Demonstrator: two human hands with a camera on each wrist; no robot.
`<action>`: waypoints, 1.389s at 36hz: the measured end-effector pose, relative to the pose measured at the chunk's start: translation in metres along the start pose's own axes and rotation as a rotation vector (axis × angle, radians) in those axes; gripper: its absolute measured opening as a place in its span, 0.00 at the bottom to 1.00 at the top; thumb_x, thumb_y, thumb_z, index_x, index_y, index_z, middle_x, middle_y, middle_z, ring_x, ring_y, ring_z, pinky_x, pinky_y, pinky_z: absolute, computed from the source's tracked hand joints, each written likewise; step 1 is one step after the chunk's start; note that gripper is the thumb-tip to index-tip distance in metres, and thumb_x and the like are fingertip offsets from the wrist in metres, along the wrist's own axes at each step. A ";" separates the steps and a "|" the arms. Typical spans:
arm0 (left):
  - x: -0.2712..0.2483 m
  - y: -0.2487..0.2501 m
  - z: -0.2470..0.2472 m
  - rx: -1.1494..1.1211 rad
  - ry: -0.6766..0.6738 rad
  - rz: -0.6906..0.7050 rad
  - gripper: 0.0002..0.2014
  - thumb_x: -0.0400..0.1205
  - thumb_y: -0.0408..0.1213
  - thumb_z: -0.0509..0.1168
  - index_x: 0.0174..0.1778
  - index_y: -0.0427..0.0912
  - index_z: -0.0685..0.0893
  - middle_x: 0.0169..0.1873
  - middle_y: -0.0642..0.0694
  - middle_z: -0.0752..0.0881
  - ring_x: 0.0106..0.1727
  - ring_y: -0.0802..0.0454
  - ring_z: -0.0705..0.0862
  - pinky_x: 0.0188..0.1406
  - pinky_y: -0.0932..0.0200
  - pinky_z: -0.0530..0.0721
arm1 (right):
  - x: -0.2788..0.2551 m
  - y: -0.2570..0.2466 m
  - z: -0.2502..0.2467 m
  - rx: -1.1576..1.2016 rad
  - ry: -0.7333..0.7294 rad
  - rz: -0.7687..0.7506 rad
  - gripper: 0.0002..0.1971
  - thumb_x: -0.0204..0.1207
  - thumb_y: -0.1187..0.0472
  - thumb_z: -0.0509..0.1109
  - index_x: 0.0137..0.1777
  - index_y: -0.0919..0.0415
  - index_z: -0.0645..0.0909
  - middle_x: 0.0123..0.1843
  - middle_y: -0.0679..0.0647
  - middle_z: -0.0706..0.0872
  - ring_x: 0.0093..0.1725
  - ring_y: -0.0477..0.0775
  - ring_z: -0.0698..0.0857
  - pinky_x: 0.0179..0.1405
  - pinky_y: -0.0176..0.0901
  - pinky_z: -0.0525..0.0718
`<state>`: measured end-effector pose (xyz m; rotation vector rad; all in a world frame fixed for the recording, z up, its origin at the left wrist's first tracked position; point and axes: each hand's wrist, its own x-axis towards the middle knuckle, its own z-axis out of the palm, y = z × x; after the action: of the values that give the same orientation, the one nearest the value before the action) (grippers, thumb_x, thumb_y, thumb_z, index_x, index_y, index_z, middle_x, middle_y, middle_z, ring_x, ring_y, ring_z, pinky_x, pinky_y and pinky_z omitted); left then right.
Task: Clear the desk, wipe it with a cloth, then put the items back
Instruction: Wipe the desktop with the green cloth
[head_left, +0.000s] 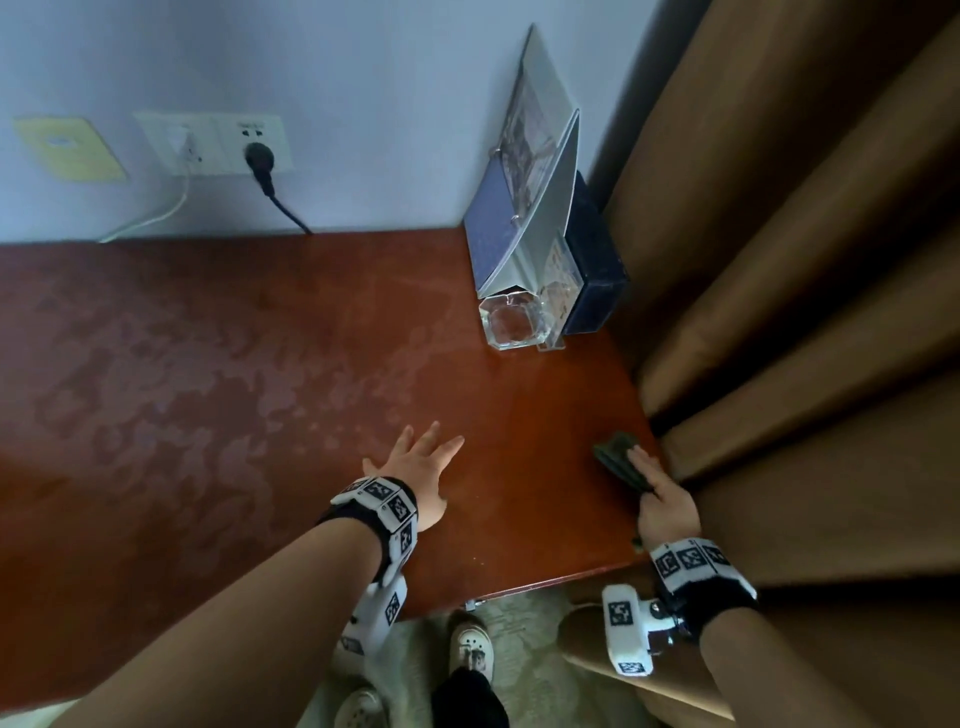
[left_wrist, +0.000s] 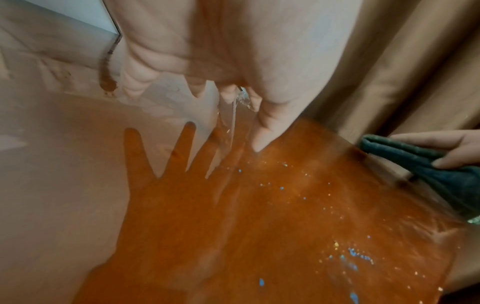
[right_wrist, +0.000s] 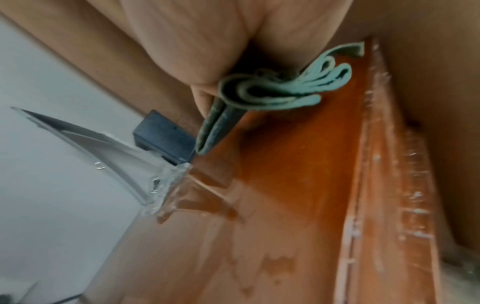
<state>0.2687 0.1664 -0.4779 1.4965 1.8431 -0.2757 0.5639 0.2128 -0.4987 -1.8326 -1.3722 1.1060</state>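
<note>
Your right hand (head_left: 666, 506) grips a folded green cloth (head_left: 621, 457) at the tabletop (head_left: 260, 389) edge; your left hand (head_left: 418, 470), fingers spread, seemingly hovers.

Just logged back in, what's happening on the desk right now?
A person is wiping the desk. The right hand grips a folded green cloth near the desk's right edge, beside the brown curtain. The left hand is spread open over the wood, holding nothing. Damp streaks cover much of the surface. A glass ashtray, a clear leaflet stand and a dark box sit in the back right corner.
</note>
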 end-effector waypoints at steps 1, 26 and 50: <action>0.000 0.000 0.001 0.007 -0.001 -0.005 0.43 0.84 0.34 0.64 0.84 0.69 0.44 0.85 0.60 0.36 0.86 0.49 0.35 0.79 0.21 0.49 | 0.001 0.005 -0.003 -0.062 0.029 0.027 0.33 0.75 0.83 0.49 0.71 0.54 0.78 0.75 0.41 0.71 0.81 0.47 0.63 0.83 0.43 0.54; -0.008 -0.022 0.014 0.078 -0.018 -0.002 0.37 0.88 0.40 0.59 0.85 0.67 0.44 0.86 0.59 0.37 0.87 0.47 0.36 0.79 0.23 0.52 | -0.074 -0.024 0.111 -0.771 -0.449 -0.142 0.38 0.76 0.76 0.54 0.84 0.54 0.49 0.86 0.48 0.41 0.84 0.55 0.39 0.81 0.51 0.41; -0.031 -0.086 0.021 0.017 0.039 -0.048 0.36 0.88 0.41 0.58 0.85 0.68 0.43 0.86 0.60 0.38 0.87 0.50 0.37 0.81 0.25 0.51 | -0.035 -0.014 0.105 -0.597 0.038 0.158 0.34 0.78 0.70 0.55 0.84 0.53 0.53 0.86 0.50 0.45 0.84 0.56 0.43 0.81 0.58 0.47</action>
<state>0.2000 0.1048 -0.4960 1.4796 1.9139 -0.2875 0.4613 0.1812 -0.5279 -2.3989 -1.6809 0.7722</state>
